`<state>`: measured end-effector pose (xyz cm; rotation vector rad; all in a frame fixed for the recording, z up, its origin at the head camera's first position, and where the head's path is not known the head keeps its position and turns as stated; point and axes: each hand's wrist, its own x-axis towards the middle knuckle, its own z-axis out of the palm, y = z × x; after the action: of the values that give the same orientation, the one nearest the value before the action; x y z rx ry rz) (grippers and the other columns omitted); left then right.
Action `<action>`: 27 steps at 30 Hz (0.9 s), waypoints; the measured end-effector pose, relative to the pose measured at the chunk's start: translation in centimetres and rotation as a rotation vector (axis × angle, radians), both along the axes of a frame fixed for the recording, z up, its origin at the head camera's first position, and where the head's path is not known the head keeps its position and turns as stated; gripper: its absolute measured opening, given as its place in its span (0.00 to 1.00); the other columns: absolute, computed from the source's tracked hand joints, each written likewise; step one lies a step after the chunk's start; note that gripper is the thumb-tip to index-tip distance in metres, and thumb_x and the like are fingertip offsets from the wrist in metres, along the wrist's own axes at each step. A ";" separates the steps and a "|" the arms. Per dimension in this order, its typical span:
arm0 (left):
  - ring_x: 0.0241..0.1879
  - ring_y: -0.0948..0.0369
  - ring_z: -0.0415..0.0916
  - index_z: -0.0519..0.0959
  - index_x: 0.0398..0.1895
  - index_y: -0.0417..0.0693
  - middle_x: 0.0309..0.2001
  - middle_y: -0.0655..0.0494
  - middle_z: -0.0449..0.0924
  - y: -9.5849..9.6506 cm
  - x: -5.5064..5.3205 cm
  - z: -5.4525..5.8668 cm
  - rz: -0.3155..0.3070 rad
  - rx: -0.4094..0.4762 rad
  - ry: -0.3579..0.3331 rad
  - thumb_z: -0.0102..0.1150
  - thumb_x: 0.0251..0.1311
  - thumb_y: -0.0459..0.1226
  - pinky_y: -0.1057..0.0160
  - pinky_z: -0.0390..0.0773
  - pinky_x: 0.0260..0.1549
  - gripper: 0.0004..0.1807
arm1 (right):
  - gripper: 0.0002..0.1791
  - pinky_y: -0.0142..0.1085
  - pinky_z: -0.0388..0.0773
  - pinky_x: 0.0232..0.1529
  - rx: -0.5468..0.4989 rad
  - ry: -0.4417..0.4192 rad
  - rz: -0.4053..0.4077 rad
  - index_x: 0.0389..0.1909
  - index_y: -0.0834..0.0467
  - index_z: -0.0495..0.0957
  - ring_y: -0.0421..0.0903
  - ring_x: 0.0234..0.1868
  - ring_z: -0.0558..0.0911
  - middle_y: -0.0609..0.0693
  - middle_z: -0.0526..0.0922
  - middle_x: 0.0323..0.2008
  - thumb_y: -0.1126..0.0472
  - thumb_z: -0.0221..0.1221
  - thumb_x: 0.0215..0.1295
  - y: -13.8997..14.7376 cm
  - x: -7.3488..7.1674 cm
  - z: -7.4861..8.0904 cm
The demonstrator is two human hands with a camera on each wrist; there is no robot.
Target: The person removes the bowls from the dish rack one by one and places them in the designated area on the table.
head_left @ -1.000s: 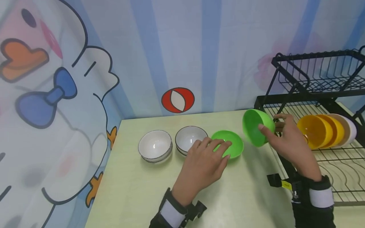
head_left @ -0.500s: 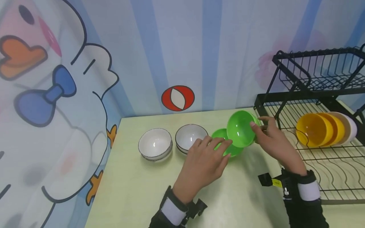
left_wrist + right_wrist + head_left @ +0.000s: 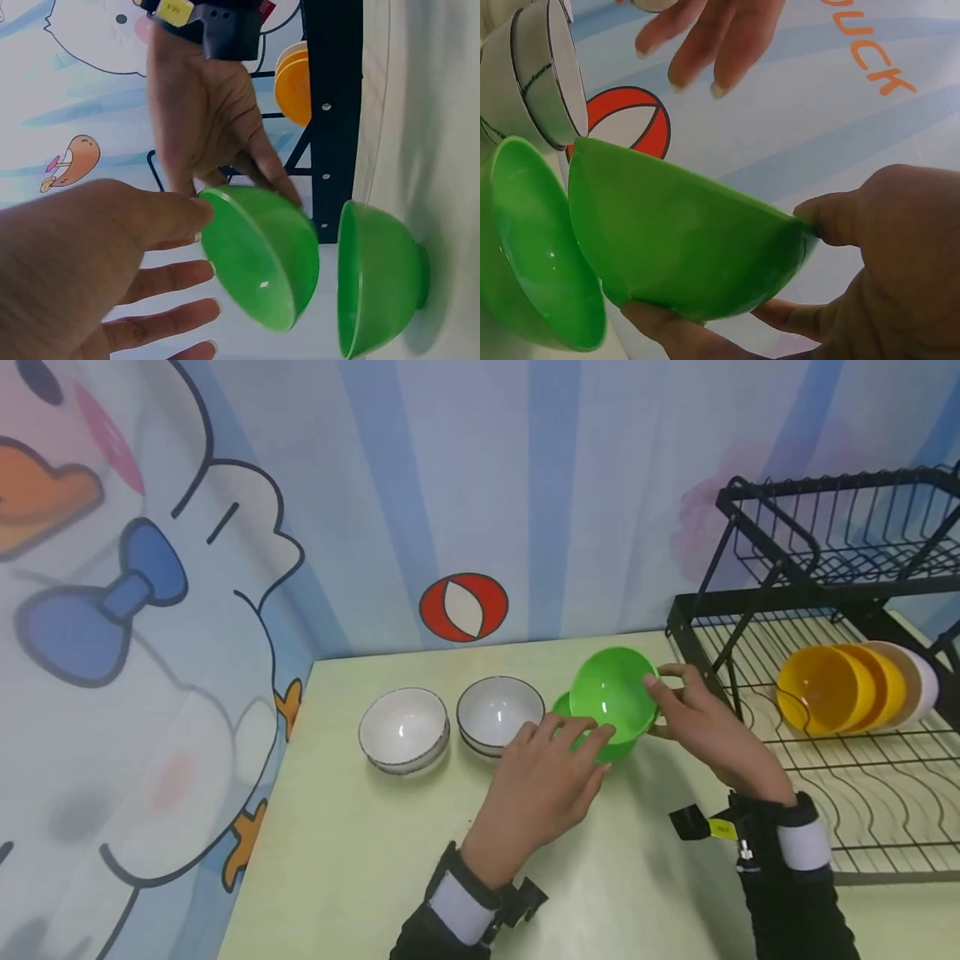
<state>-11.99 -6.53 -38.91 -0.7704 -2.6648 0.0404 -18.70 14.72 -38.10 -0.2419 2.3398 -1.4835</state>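
My right hand grips a green bowl by its rim and underside, thumb at the edge and fingers beneath. The bowl is tilted above a second green bowl, which stands upright on the table. In the right wrist view, a small part of the held bowl's base overlaps the lower bowl; contact cannot be made out. My left hand hovers in front of both bowls with its fingers loosely extended. In the left wrist view, its thumb lies close to the held bowl's rim, and its fingers hold nothing.
Two stacks of white, dark-rimmed bowls, one at left and one in the middle, stand on the pale table. At right is a black dish rack with yellow bowls and paler bowls on edge.
My right hand has carried the green bowl leftward from beside the rack to over the other green bowl. The left hand has stayed almost in place.
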 end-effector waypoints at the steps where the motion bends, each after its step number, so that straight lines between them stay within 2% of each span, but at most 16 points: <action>1: 0.58 0.60 0.77 0.73 0.64 0.61 0.60 0.63 0.79 0.1 0.0 -0.1 0.003 -0.010 -0.005 0.52 0.70 0.54 0.61 0.81 0.50 0.22 | 0.42 0.56 0.70 0.65 -0.017 -0.012 0.010 0.77 0.63 0.35 0.69 0.71 0.66 0.75 0.53 0.72 0.39 0.37 0.78 0.0 0.0 0.0; 7: 0.58 0.61 0.77 0.74 0.63 0.62 0.58 0.64 0.80 0.5 -0.2 -0.5 0.008 -0.042 -0.031 0.55 0.70 0.52 0.61 0.81 0.51 0.21 | 0.40 0.57 0.68 0.67 -0.075 -0.055 0.061 0.76 0.61 0.37 0.69 0.71 0.65 0.72 0.53 0.73 0.39 0.37 0.78 -0.2 -0.1 -0.3; 15: 0.47 0.64 0.81 0.78 0.54 0.60 0.49 0.65 0.85 0.6 -0.6 -1.8 -0.032 -0.031 -0.019 0.62 0.65 0.42 0.68 0.83 0.38 0.15 | 0.41 0.57 0.67 0.69 -0.083 -0.111 0.105 0.76 0.61 0.38 0.67 0.71 0.65 0.71 0.54 0.73 0.38 0.39 0.78 -0.1 0.1 -0.8; 21: 0.46 0.65 0.79 0.79 0.51 0.57 0.47 0.65 0.85 0.8 -1.0 -2.7 -0.048 -0.034 -0.050 0.63 0.63 0.37 0.72 0.80 0.44 0.14 | 0.39 0.56 0.64 0.71 -0.109 -0.142 0.156 0.75 0.62 0.39 0.68 0.71 0.66 0.71 0.54 0.73 0.40 0.37 0.79 0.1 -0.1 -0.9; 27: 0.47 0.64 0.79 0.80 0.51 0.55 0.48 0.64 0.86 1.1 -1.3 -3.0 -0.024 -0.004 -0.080 0.64 0.62 0.35 0.71 0.80 0.46 0.15 | 0.40 0.61 0.59 0.72 -0.090 -0.135 0.165 0.76 0.63 0.37 0.70 0.70 0.66 0.73 0.56 0.72 0.41 0.39 0.79 0.4 -0.3 -1.0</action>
<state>-13.33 -5.47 -41.95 -0.8213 -2.7310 0.0087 -18.99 15.14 -39.06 -0.3388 2.0975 -1.4777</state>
